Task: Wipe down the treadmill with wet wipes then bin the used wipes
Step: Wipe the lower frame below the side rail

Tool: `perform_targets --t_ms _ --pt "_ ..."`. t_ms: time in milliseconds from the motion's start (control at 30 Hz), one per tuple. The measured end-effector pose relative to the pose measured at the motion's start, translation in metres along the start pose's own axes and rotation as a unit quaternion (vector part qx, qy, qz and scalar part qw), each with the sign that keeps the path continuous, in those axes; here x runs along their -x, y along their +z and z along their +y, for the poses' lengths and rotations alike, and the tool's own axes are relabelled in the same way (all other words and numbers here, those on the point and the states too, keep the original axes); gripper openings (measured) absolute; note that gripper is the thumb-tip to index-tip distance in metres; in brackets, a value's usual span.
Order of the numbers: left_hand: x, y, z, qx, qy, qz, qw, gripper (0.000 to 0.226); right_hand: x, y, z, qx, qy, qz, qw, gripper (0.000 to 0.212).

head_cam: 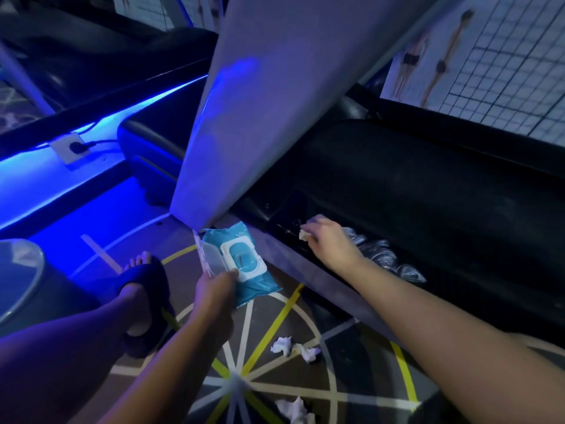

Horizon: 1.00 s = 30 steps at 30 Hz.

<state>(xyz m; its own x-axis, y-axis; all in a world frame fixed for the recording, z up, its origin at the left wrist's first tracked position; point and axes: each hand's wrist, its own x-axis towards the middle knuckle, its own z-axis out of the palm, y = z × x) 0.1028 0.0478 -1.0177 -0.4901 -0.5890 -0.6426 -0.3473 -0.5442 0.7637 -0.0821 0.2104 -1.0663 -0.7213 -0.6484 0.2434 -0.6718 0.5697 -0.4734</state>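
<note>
Wiping treadmill base (397, 191) with wipe (304, 235) pinched in right hand (331, 243), pack (255, 287) gripped in left hand (217, 284); next, likely binning crumpled wipes (282, 345)

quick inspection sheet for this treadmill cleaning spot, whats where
surface: dark floor marked with yellow and white lines; black treadmill base along the right.
job's things: blue wet wipe pack, lid flipped open; wipe against the treadmill base.
clutter: crumpled wipes lying on the floor in three spots; crinkled plastic beside the base.
grippers: left hand holds the pack; right hand pinches the wipe.
cables: plug in a socket at the left, its cable running right.
surroundings: round bin-like container at far left; figure posters on a gridded wall; blue strip lighting.
</note>
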Motion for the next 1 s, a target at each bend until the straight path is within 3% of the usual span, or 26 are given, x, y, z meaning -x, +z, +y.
perform_targets --t_ms 333,500,767,1000 --pt "0.01 0.013 0.006 -0.062 0.017 -0.053 0.997 0.019 0.041 -0.044 0.037 0.08 0.073 -0.086 0.99 0.018" --pt "0.023 0.016 0.004 -0.092 0.007 -0.065 0.994 0.026 0.054 -0.074 0.042 0.096 0.106 -0.145 0.979 0.015" --pt "0.032 0.011 0.006 -0.092 0.047 -0.068 0.992 0.019 0.016 -0.06 0.017 0.011 0.074 -0.007 0.997 0.012" --pt "0.011 0.004 0.012 -0.064 -0.004 -0.028 0.998 0.013 -0.035 -0.011 0.019 0.005 0.099 -0.027 0.995 0.02"
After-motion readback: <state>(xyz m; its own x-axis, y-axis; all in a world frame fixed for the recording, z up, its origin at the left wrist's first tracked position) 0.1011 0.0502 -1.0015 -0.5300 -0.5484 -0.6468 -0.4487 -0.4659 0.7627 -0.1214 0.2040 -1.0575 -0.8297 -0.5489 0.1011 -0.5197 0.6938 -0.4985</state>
